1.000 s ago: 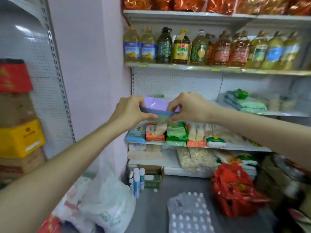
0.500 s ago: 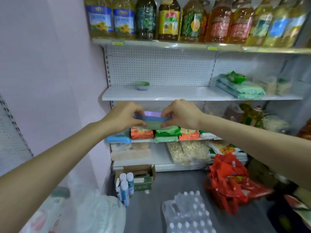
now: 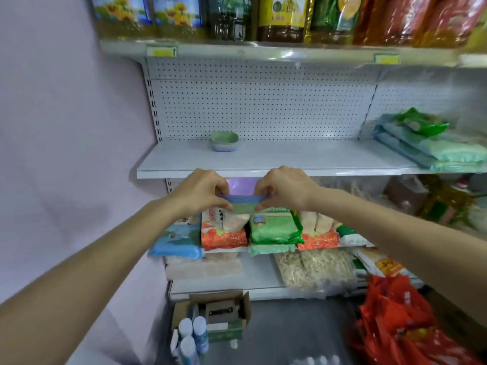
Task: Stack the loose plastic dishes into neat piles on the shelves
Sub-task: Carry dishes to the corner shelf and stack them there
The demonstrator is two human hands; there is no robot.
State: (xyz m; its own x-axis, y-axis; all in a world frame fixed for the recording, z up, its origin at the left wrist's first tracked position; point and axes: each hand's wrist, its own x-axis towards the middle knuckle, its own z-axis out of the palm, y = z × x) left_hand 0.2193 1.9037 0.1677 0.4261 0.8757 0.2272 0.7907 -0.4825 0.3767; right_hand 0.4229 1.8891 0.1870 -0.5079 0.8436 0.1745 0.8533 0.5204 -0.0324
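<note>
I hold a small stack of plastic dishes (image 3: 243, 200) between both hands, just below the front lip of the white shelf (image 3: 276, 159). The stack shows a purple inside, a blue rim and a green dish under it. My left hand (image 3: 201, 192) pinches its left edge and my right hand (image 3: 283, 188) pinches its right edge. Farther back on the same shelf, near the pegboard, sits a little pile of dishes (image 3: 224, 141), green on top of purple.
Oil bottles (image 3: 282, 17) line the shelf above. Green and blue packets (image 3: 427, 143) lie at the shelf's right end. Food bags (image 3: 274, 227) fill the shelf below. On the floor stand a cardboard box (image 3: 221, 314), spray cans (image 3: 189, 338) and red bags (image 3: 400, 320).
The view has closed in on the shelf unit. Both hands, still holding the stack, have come up close to the shelf's front edge.
</note>
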